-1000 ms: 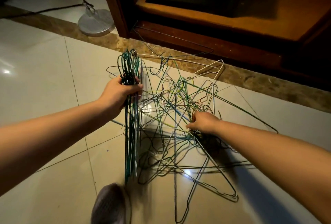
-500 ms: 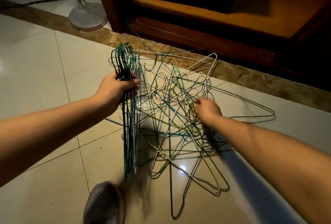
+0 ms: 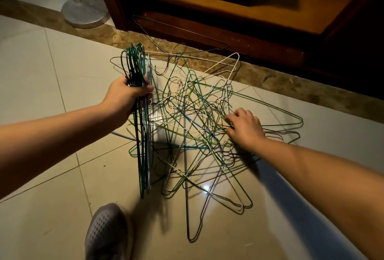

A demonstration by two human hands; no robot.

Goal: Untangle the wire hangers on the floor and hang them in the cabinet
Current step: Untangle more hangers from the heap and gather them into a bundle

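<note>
A tangle of wire hangers (image 3: 193, 112), green, white and grey, lies on the tiled floor in front of the wooden cabinet (image 3: 239, 37). My left hand (image 3: 124, 99) grips a sorted bundle of green hangers (image 3: 143, 151) just below their hooks, holding it upright at the tangle's left edge. My right hand (image 3: 245, 128) rests on the right side of the tangle, its fingers curled round a wire there. One dark hanger (image 3: 187, 33) leans against the cabinet's base.
A round metal stand base (image 3: 85, 12) with a pole and cable sits on the floor left of the cabinet. My grey shoe (image 3: 106, 234) is at the bottom, just below the bundle. A brown stone strip (image 3: 291, 91) runs along the cabinet front.
My right hand has shifted right and slightly down on the tangle, and the wires under it have moved with it. My left hand still holds the green bundle in the same spot.
</note>
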